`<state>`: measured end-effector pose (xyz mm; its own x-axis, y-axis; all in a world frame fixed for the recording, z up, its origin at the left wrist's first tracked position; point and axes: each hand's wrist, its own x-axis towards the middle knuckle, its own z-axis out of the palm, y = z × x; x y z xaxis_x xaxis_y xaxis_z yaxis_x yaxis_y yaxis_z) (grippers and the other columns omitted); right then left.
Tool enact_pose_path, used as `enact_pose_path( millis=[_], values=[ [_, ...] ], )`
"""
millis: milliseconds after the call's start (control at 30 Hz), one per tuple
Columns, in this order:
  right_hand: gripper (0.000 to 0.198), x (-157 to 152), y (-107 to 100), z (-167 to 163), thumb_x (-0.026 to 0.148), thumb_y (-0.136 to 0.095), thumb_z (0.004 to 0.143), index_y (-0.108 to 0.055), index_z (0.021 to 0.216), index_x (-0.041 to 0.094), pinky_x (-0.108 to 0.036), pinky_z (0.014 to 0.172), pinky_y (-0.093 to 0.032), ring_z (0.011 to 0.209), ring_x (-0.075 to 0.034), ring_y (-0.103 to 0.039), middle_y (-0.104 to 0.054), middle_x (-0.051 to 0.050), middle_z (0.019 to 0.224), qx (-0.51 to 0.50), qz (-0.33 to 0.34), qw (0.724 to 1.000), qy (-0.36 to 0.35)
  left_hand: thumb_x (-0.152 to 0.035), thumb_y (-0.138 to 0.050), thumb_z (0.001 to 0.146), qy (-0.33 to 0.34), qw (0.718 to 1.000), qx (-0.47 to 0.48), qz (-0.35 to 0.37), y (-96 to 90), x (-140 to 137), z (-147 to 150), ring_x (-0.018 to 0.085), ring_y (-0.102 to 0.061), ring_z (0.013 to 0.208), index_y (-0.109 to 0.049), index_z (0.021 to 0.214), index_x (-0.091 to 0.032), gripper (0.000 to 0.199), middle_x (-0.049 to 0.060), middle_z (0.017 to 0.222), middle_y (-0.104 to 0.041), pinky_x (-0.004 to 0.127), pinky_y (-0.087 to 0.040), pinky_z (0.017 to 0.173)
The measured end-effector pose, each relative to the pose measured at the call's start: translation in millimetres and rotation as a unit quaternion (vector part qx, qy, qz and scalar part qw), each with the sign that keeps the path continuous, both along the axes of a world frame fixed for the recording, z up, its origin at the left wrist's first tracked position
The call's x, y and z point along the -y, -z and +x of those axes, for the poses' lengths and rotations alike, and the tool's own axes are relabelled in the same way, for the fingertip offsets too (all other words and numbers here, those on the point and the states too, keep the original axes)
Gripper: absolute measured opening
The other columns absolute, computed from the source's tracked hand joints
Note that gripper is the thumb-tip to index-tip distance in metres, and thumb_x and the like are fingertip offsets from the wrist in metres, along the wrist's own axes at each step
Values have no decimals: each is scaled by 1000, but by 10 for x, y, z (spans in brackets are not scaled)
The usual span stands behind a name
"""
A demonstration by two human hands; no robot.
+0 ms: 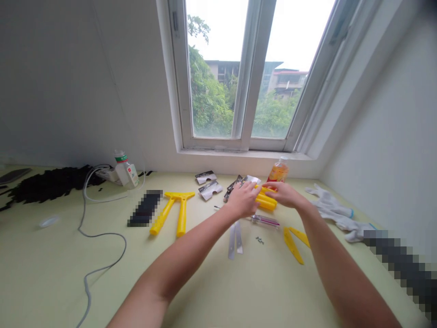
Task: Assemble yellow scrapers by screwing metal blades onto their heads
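Yellow plastic scraper handles lie in a small group toward the back of the table, between my hands. My left hand is closed at their left end, its fingertips partly hidden. From the other side my right hand reaches over the upper handle with bent fingers. Just in front is a screwdriver with a clear, purplish handle. Two flat metal strips lie below my left wrist, with several small screws beside them. Two flat yellow blade-shaped pieces rest near my right forearm.
Two yellow T-shaped scraper handles lie on the left beside a blurred dark object. Black-and-silver cards and an orange drink bottle stand near the window wall. White gloves are at right; a grey cable winds at left.
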<state>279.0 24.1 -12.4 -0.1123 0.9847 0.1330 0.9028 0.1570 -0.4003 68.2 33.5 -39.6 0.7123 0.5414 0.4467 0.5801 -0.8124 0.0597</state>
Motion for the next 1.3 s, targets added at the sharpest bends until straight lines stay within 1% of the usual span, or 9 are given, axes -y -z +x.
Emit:
enact_pose_path(
  millis=[133, 300, 533, 633, 800, 900, 967, 1167, 1300],
  values=[
    [35, 15, -20, 56, 35, -56, 82, -71, 111, 23, -38, 92, -48, 103, -29, -66, -73, -8, 113, 4, 16, 1000, 0, -21, -41, 93, -4, 999, -43, 23, 78, -255, 314, 23, -36, 138, -39, 142, -16, 50, 12, 148, -43, 45, -33, 110],
    [38, -27, 55, 217, 38, -57, 82, -70, 114, 23, -36, 95, -48, 107, -27, -65, -70, -6, 119, -3, 10, 1000, 6, -12, -29, 96, -35, 999, -33, 16, 106, -429, 322, 22, -42, 132, -49, 131, -13, 41, 14, 137, -53, 42, -35, 107],
    [30, -125, 303, 204, 32, -56, 82, -74, 103, 22, -37, 94, -49, 102, -27, -68, -74, -7, 110, 1, 24, 999, 28, -10, -41, 89, -63, 997, -40, -28, 308, -437, 301, 23, -52, 119, -54, 122, -20, 37, 11, 125, -61, 51, -35, 106],
    [27, -151, 373, 191, 29, -52, 83, -75, 95, 22, -38, 88, -50, 94, -26, -69, -76, -8, 102, 11, 36, 998, 44, -19, -47, 88, -59, 996, -37, -52, 394, -432, 275, 25, -52, 118, -56, 120, -22, 33, 9, 121, -63, 56, -33, 107],
    [27, -166, 383, 151, 31, -51, 83, -74, 95, 23, -37, 86, -50, 93, -26, -69, -75, -6, 102, 20, 57, 997, 45, -40, -44, 92, -54, 996, -17, -75, 374, -379, 211, 27, -39, 133, -49, 133, -25, 43, 9, 140, -51, 61, -26, 110],
    [30, -157, 319, 102, 34, -49, 85, -73, 96, 22, -36, 89, -49, 96, -25, -68, -74, -7, 103, 21, 69, 996, 49, -36, -40, 94, -88, 994, 22, -66, 311, -333, 56, 23, -39, 133, -52, 131, -27, 40, 7, 140, -51, 53, -23, 115],
    [32, -141, 257, 49, 36, -46, 87, -73, 98, 22, -36, 91, -48, 97, -25, -67, -73, -8, 105, 18, 77, 995, 52, -33, -42, 93, -146, 986, 39, -66, 289, -355, -137, 23, -42, 129, -60, 121, -24, 34, 8, 135, -54, 49, -21, 116],
    [32, -67, 96, -275, 38, -45, 89, -71, 99, 22, -37, 88, -50, 95, -25, -67, -73, -8, 105, -3, 68, 998, 9, -32, -57, 82, -327, 933, 22, -147, 354, -634, -820, 35, -47, 122, -59, 118, -18, 38, 19, 126, -57, 60, -31, 103],
    [30, 27, 47, -526, 41, -48, 89, -71, 98, 25, -36, 83, -52, 93, -25, -68, -74, -6, 103, -4, 38, 998, -47, -32, -60, 81, -347, 922, 22, -172, 330, -662, -963, 32, -53, 116, -56, 122, -20, 42, 17, 118, -62, 52, -36, 100]
  ],
)
